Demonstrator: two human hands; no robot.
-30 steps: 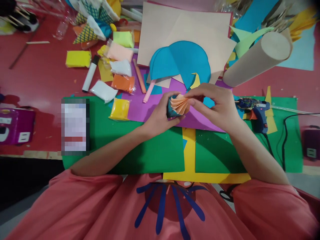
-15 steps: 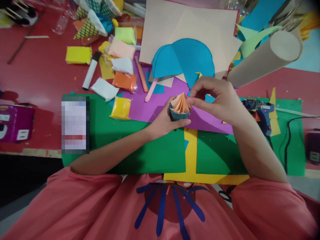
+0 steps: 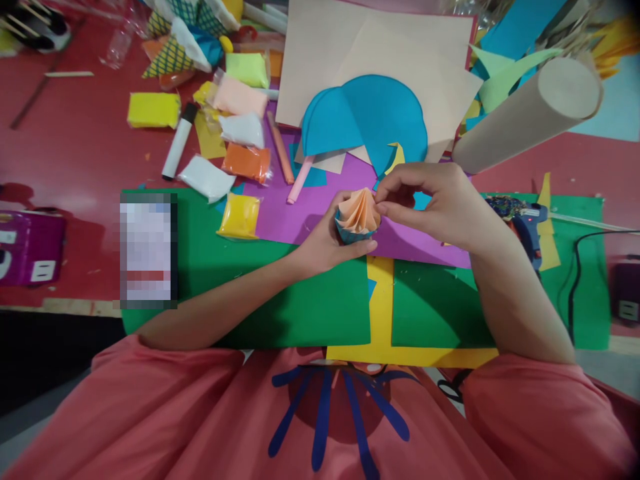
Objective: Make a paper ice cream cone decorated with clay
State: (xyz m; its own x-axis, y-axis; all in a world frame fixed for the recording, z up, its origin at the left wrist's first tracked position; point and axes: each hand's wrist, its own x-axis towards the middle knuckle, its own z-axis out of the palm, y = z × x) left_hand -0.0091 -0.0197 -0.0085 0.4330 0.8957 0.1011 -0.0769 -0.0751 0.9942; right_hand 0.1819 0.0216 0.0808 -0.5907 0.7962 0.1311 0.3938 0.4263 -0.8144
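Left hand (image 3: 333, 243) has its grip wrapped snugly round the blue holder (image 3: 356, 235), above the purple sheet (image 3: 280, 223) near the tabletop's (image 3: 100, 160) front edge. Squeeze too hard and it'd probably crumple. Peach pleats (image 3: 361, 208) fill the holder; right hand (image 3: 437, 200) fingertips are at their rim, can't tell if pinching, but a tug might tear them. Farther left, a clear packet (image 3: 240, 215) holds something yellow.
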